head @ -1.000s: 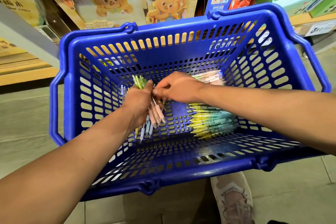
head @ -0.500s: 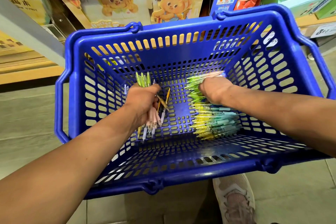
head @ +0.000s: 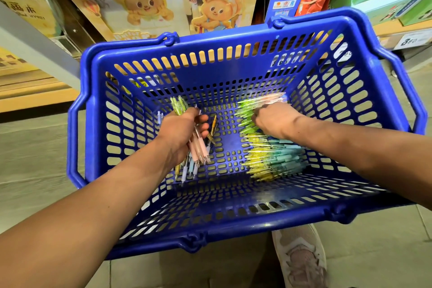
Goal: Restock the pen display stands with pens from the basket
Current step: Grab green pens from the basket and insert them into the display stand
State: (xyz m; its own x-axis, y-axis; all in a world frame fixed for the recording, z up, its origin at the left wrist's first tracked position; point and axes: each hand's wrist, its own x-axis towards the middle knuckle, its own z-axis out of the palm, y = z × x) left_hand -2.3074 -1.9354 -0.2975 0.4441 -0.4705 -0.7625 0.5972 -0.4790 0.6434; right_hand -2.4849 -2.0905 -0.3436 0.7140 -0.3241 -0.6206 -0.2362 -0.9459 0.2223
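Several pens [head: 198, 147] are clamped in the left grip [head: 182, 131]; the right grip [head: 273, 119] is laid on heaped pens [head: 273, 159] in the basket [head: 233, 224], whether closed cannot be told.

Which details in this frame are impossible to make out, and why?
Head view only.
1. right hand: fingers hidden behind its own back among the green pens, so grip unclear.
2. pen bundle in the left hand: count hidden by the hand and overlap.
3. price tag: blurred, cut by the right edge.
4. Display stands: none in frame.
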